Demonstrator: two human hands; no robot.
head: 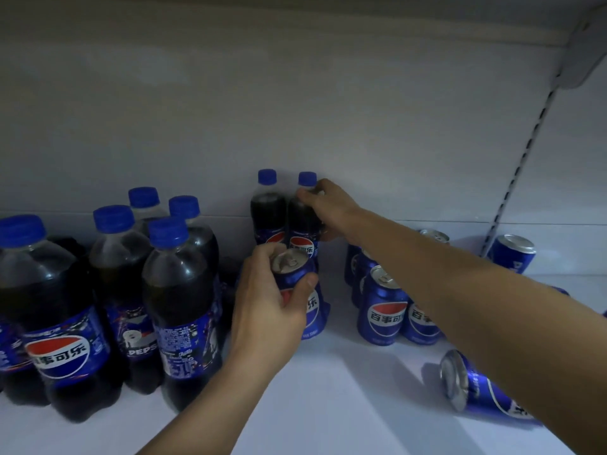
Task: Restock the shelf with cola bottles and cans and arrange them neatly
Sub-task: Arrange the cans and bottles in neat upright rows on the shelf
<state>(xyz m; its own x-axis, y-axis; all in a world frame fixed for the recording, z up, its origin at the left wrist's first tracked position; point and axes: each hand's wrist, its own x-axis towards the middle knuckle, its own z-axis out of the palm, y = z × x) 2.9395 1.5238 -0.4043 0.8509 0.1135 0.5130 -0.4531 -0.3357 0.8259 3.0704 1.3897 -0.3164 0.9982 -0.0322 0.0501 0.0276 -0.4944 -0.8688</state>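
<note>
Your left hand (pixel 269 310) is wrapped round a blue aluminium cola can (pixel 292 274) at the middle of the white shelf (pixel 328 405); you cannot tell from here whether its base rests on the shelf. Your right hand (pixel 328 208) grips the shoulder of a small blue-capped plastic cola bottle (pixel 303 221) against the back wall, with a second small bottle (pixel 267 208) just beside it. By the look of it you are partway through. The large blue-capped cola bottles (pixel 180 290) stand grouped on the left, and a cluster of upright blue cans (pixel 382 310) stands on the right. What looks left to do is to stand up the can lying on its side (pixel 476 385) near the front, straighten the tilted can (pixel 512 254) at the far right, and place the can you hold.
</note>
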